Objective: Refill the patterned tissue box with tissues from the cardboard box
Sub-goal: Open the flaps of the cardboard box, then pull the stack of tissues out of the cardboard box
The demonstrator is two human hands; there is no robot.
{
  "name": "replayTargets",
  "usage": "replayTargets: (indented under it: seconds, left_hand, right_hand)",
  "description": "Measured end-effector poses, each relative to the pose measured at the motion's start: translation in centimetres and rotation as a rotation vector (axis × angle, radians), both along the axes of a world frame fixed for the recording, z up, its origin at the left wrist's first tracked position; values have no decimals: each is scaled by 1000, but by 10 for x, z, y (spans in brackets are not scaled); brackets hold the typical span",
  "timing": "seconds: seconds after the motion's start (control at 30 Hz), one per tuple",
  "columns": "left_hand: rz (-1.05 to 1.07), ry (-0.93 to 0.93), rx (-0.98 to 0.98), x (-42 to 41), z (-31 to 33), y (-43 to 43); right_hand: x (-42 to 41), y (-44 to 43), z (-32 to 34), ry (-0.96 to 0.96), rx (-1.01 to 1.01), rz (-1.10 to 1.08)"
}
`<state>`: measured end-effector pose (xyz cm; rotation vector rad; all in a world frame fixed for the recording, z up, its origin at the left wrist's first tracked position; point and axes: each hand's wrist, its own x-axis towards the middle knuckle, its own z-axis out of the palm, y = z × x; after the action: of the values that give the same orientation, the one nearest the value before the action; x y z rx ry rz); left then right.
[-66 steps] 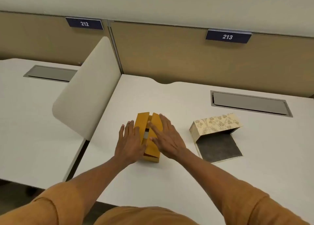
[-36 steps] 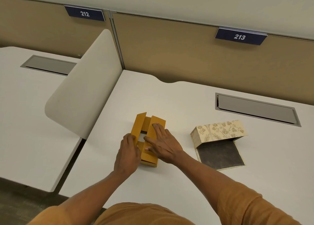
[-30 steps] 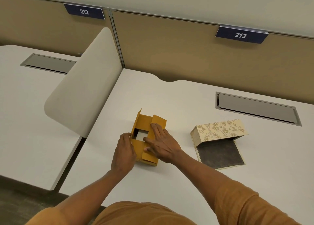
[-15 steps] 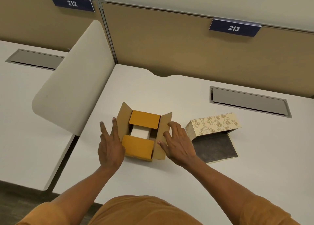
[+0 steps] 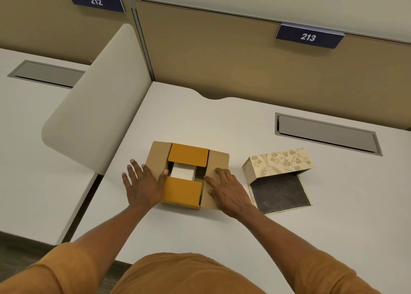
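A small orange cardboard box (image 5: 182,192) sits on the white desk in front of me. Its two long side flaps are spread flat; its two short orange flaps still lie partly over the top. Between them shows a white stack of tissues (image 5: 183,172). My left hand (image 5: 143,183) presses flat on the left flap, fingers spread. My right hand (image 5: 228,190) presses flat on the right flap. The patterned tissue box (image 5: 279,163) stands to the right, opened, with its dark inner panel (image 5: 279,192) lying flat on the desk.
A rounded beige divider panel (image 5: 97,107) rises at the desk's left edge. A grey cable hatch (image 5: 325,132) is set into the desk behind the patterned box. Tan partition walls with signs 212 and 213 close off the back.
The long side flaps of the cardboard box have been folded outward and pressed down flat. My hands moved apart from the box's middle to its two sides. The tissues now show inside.
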<state>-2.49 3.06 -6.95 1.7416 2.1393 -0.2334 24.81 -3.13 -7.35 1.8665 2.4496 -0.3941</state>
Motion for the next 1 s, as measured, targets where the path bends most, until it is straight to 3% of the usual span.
replayTargets:
  seconds: [0.2, 0.5, 0.73, 1.0]
  left_hand:
    - [132, -74, -128, 18, 2, 14]
    - [263, -209, -85, 22, 20, 16]
    - [154, -230, -50, 12, 28, -14]
    - [-69, -63, -99, -1, 6, -40]
  right_hand:
    - [-3, 8, -1, 30, -21, -27]
    - [-3, 38, 9, 82, -23, -78]
    - [-2, 74, 30, 190, 33, -146]
    - [-7, 113, 31, 200, -29, -248]
